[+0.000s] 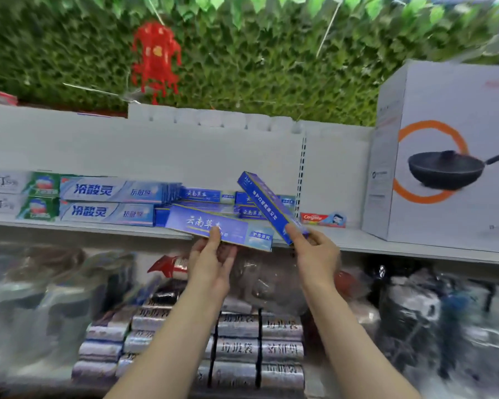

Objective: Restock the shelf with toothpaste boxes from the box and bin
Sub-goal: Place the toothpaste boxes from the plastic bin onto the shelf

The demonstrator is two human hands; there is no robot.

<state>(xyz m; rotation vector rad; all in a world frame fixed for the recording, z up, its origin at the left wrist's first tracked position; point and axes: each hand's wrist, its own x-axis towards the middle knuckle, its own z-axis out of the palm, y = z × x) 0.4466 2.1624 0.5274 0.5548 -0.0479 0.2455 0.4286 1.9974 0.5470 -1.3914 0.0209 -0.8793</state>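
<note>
My left hand (212, 262) pinches a blue toothpaste box (213, 227) by its lower edge, thumb on the front, holding it flat just in front of the white shelf (386, 243). My right hand (314, 251) grips the near end of a second blue toothpaste box (267, 207), which tilts up and to the left over the shelf edge. Behind both, more blue boxes (202, 195) of the same kind are stacked on the shelf.
Left of the blue stack stand pale blue toothpaste boxes (104, 201) and green-ended ones (41, 197). A red toothpaste box (323, 219) lies to the right, then a large white pan carton (444, 156). Below the shelf are bagged goods and stacked silver packs (260, 349).
</note>
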